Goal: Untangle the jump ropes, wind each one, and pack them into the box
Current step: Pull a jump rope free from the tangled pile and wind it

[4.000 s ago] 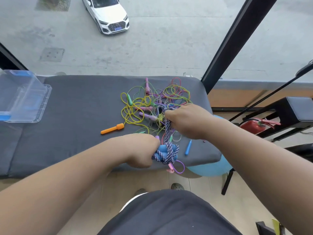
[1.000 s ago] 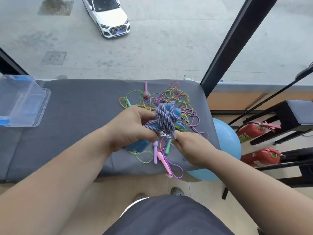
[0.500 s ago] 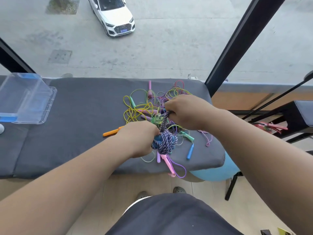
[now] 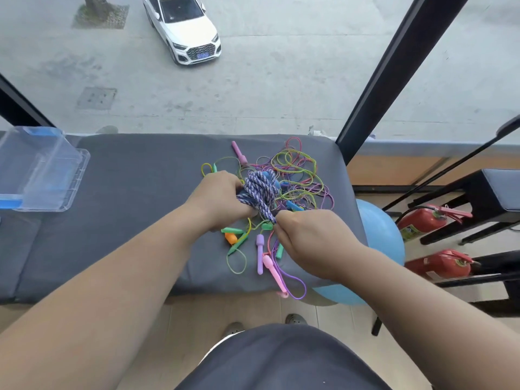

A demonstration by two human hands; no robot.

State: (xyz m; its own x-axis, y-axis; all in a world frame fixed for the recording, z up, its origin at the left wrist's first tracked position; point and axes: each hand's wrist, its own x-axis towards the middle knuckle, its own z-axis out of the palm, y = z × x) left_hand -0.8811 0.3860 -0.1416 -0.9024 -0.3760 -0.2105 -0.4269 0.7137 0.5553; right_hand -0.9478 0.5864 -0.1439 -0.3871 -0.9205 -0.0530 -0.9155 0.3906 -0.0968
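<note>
Since half a second ago the right hand (image 4: 306, 240) has swung from beyond the bundle to its near side, where it pinches the tail of the braided rope (image 4: 260, 190). The left hand (image 4: 222, 201) curls round the wound coil, likely steadying it so each turn lies tight. Just beyond the grip sprawls the tangle of thin ropes (image 4: 298, 173); loose handles (image 4: 259, 256) lie beneath. The cushion (image 4: 135, 192) edge runs under the right wrist, and far left, across open cushion, sits the clear box (image 4: 80, 170).
</note>
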